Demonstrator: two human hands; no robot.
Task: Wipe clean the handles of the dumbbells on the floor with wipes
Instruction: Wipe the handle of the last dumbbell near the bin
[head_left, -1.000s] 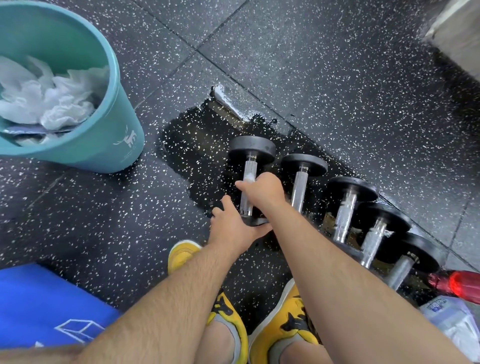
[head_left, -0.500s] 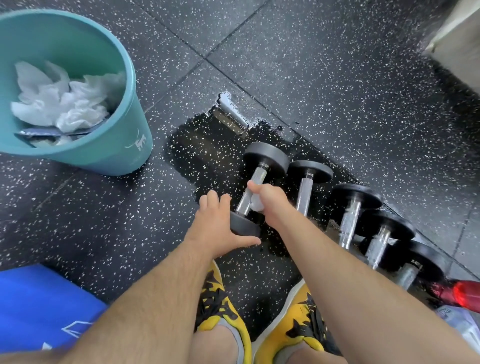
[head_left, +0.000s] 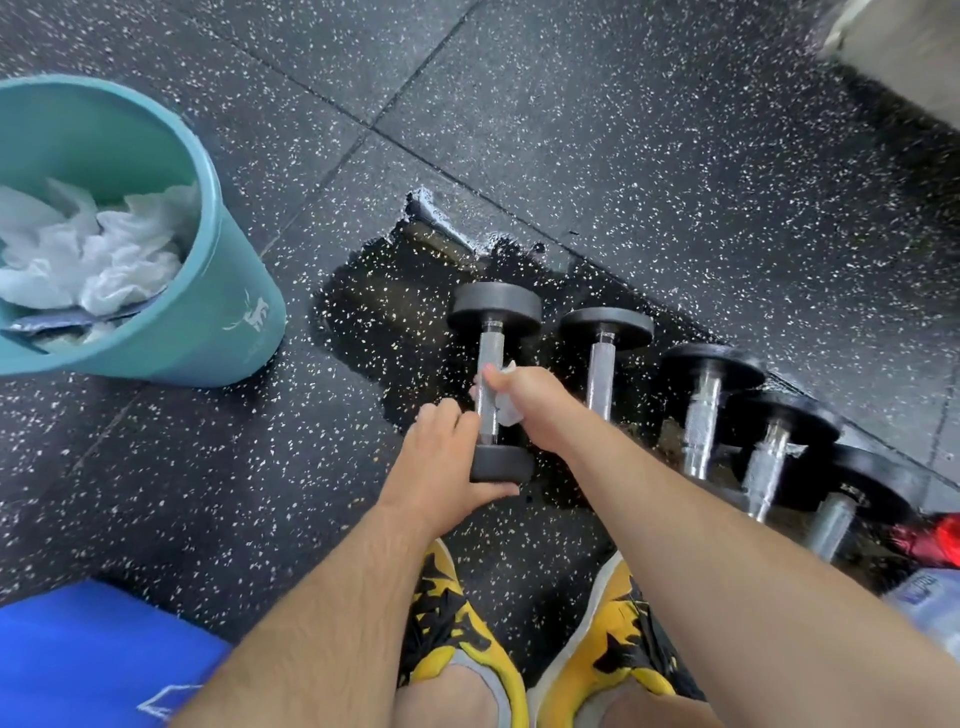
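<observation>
Several black-headed dumbbells with steel handles lie in a row on the speckled floor. The leftmost dumbbell (head_left: 492, 358) lies straight, its far head pointing away from me. My left hand (head_left: 441, 457) grips its near head (head_left: 501, 464). My right hand (head_left: 524, 402) holds a white wipe (head_left: 504, 408) wrapped against the lower half of its handle. The second dumbbell (head_left: 605, 343) lies just right of it, and three more (head_left: 701, 410) follow toward the lower right.
A teal bin (head_left: 208, 312) full of used white wipes stands at the left. A blue mat (head_left: 88, 660) lies at the lower left. A red bottle (head_left: 930, 540) and a wipe pack (head_left: 930, 603) sit at the right edge. My yellow shoes (head_left: 457, 623) are below the dumbbells.
The leftmost dumbbell, tilted half a second ago, now lies straight. My right hand has slid along its handle with the wipe, and my left hand stays on the near head.
</observation>
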